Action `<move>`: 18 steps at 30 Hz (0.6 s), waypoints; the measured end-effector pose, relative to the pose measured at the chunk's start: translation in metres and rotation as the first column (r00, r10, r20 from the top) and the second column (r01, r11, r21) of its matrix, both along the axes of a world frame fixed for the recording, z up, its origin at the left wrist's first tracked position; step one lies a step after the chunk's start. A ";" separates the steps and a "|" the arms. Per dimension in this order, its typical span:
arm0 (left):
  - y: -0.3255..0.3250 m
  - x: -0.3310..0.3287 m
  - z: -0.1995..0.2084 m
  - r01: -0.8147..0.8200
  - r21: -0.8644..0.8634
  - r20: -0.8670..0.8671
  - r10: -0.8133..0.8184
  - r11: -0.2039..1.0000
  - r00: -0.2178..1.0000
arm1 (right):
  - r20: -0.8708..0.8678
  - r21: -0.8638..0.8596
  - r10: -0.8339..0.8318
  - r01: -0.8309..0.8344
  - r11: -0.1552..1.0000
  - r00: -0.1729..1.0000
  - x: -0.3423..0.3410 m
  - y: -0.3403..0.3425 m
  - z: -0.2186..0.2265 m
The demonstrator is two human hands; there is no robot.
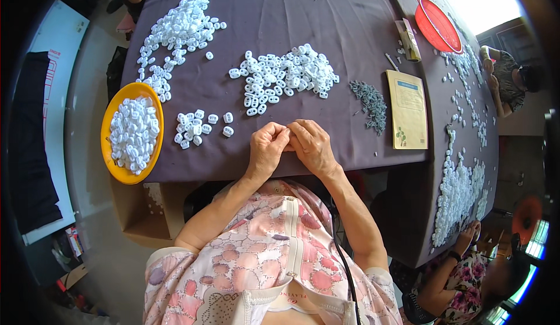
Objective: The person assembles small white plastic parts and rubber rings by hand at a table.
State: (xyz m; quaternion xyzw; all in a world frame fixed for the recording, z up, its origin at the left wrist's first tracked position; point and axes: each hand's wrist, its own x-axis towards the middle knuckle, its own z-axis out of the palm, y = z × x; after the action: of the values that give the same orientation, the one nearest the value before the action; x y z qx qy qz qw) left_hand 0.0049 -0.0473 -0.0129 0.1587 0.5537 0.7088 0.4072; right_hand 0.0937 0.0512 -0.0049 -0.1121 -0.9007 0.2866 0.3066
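My left hand (267,151) and my right hand (312,149) meet over the table's front edge, fingertips pinched together. Whatever sits between the fingers is hidden. Just beyond them lies a heap of small white oval plastic pieces with two dark openings each (291,74). To the left of my left hand is a smaller group of white pieces (191,128), a few lying apart. Small dark grey parts (370,104) form a loose pile off to the right of my right hand.
A yellow bowl (107,141) full of white pieces stands at the left edge, above a cardboard box (129,205). Another white heap (181,28) lies far left. Right are a tan packet (407,115), a red basket (421,18) and a second table where two people sit.
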 end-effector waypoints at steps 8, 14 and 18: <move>0.003 0.000 0.003 0.007 -0.002 0.110 -0.007 1.000 0.994 | -0.006 -0.177 -0.063 0.061 0.982 0.998 0.002 0.004 -0.001; 0.005 0.002 0.010 0.032 0.001 0.146 -0.031 0.999 0.989 | 0.020 -0.301 -0.076 0.078 0.950 0.997 0.008 0.003 0.008; 0.000 0.000 0.005 0.009 -0.007 0.146 -0.008 1.000 0.989 | 0.002 -0.257 -0.077 0.075 0.963 0.997 0.015 0.003 0.016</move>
State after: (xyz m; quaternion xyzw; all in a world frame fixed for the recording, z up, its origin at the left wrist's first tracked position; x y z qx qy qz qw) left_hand 0.0050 -0.0469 -0.0074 0.1070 0.5243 0.7148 0.4501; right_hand 0.1091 0.0539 0.0112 -0.1843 -0.8497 0.3893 0.3041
